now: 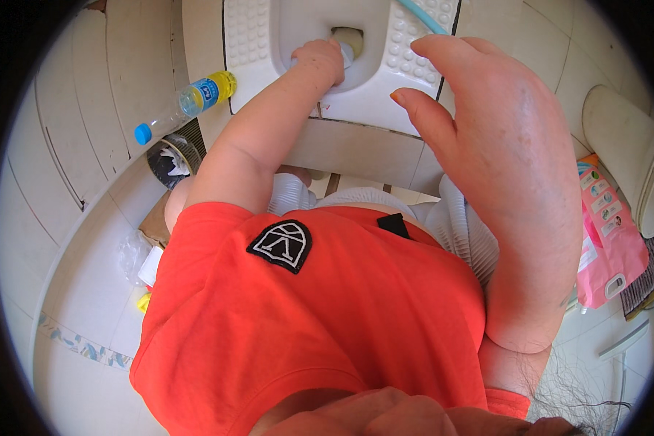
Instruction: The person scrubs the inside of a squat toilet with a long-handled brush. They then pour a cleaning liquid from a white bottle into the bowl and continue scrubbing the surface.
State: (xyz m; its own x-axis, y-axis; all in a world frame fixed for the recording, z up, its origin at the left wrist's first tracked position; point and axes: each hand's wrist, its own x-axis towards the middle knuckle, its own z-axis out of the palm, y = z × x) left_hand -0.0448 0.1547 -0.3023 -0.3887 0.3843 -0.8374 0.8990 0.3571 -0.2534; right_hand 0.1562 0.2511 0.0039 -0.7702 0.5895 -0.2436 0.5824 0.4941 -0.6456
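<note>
My left hand (321, 57) reaches down into the bowl of a white ceramic squat toilet (329, 101). Its fingers are closed around a whitish-blue pad or cloth (346, 54), mostly hidden by the hand, so its exact kind is unclear. That item lies against the bowl's wall beside the drain opening (349, 41), where something pale yellow shows. Raised nearer the camera, my right hand (496, 103) holds nothing, its thumb spread from the fingers. It hangs over the toilet's right studded footrest (411, 54). A light-blue hose (422, 15) runs past its fingertips.
Left of the toilet lies a clear plastic bottle (188, 103) with yellow liquid and a blue cap. Below it stands a waste bin (174, 163). At right are a pink pouch (610, 240), a large whitish container (621, 131), a bristled broom head (643, 278) and a squeegee (624, 339).
</note>
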